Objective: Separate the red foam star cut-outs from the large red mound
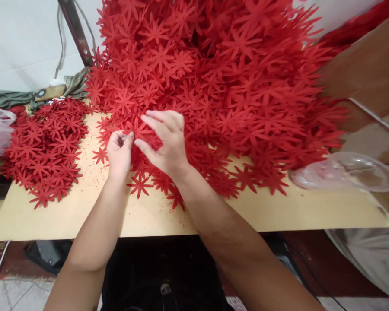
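Red flowers: 2 tabletop heaps, 2 hands

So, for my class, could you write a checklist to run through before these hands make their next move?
1. Left hand pinched on a red flower: ok, thumb against finger.
2. Only one flower in the pinch: cannot tell, red blends in behind.
3. Right hand free: ok, fingers spread, nothing visible in it.
4. Front of small pile apart from large pile: ok, table shows between.
5. Tabletop free of debris: not ok, red specks scattered.
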{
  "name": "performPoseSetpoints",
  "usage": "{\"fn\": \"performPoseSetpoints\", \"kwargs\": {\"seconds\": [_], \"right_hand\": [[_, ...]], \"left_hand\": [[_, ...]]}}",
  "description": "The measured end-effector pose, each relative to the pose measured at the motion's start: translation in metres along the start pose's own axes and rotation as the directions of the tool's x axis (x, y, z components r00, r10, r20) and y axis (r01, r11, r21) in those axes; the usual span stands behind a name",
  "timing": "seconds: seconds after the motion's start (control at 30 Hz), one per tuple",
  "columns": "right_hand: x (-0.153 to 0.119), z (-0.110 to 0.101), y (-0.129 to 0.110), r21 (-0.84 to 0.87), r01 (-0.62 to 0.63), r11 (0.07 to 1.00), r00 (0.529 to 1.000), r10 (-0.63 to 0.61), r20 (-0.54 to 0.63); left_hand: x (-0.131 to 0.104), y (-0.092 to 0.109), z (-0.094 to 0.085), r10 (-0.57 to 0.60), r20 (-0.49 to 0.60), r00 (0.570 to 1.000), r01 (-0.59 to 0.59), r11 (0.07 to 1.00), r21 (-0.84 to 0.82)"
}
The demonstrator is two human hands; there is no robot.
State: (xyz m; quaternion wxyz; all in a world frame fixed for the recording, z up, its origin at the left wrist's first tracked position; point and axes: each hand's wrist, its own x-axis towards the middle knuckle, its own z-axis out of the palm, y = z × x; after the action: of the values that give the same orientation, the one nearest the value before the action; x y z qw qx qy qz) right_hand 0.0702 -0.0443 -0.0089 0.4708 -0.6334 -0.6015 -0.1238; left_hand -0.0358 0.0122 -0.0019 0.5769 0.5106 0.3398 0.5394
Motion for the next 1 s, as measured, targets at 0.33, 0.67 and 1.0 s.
{"fn": "performPoseSetpoints", "kwargs": {"seconds": [0.33,0.67,1.0], "right_hand": [[-0.002,0.014,0.011,0.428,-0.259,0.866,0.965,0.211,0.157],[0.0,0.009,-0.001,0.597,-0.376,0.708,0.923,0.341,0.178],[0.0,0.006,-0.001,0.548,-0.405,0.732,0.912,0.368,0.182]], "left_hand": [[-0.005,0.003,0.0,-0.037,0.093,0.995,0.037,0.999,0.001],[-0.005,-0.003,-0.001,-0.023,0.284,0.959,0.015,0.999,0.031],[-0.005,-0.011,-0.001,-0.002,0.316,0.949,-0.006,1.0,0.023]]}}
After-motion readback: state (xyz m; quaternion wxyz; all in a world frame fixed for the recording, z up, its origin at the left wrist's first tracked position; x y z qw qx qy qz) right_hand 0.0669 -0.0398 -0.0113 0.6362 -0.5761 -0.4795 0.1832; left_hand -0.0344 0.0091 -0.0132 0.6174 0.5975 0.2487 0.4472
